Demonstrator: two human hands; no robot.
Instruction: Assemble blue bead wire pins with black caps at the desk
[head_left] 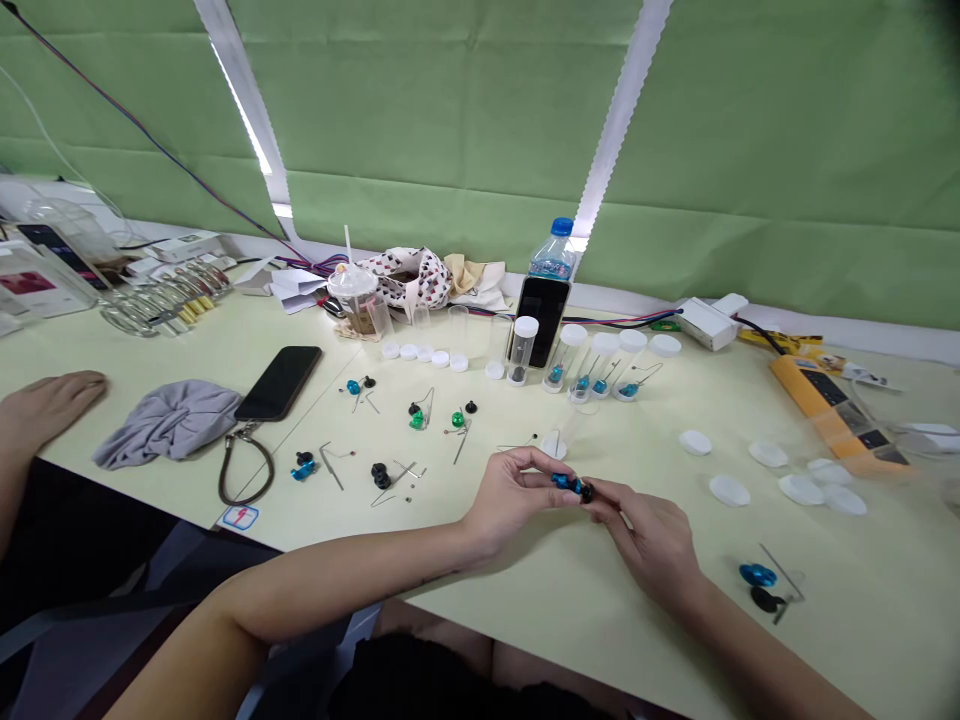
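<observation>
Near the table's front edge, my left hand [517, 500] pinches a small blue part [562, 482]. My right hand [652, 530] comes in from the right, its fingertips closed on the black end [586, 492] of the same piece. Both hands hold it between them, fingertips nearly touching. Just behind them a clear tube with a white base [553, 444] stands upright. Left of my hands lie small sets of blue, green and black parts with thin metal rods [381, 476]. Another blue part [757, 575] lies at the right beside a black one [766, 599].
Clear tubes [523, 350] with white caps stand behind my hands, before a phone [541, 310] and a bottle [553, 255]. White discs [729, 490] and an orange power strip [840, 415] are right. Another person's hand [56, 405], a grey cloth [169, 420] and a phone [279, 383] are left.
</observation>
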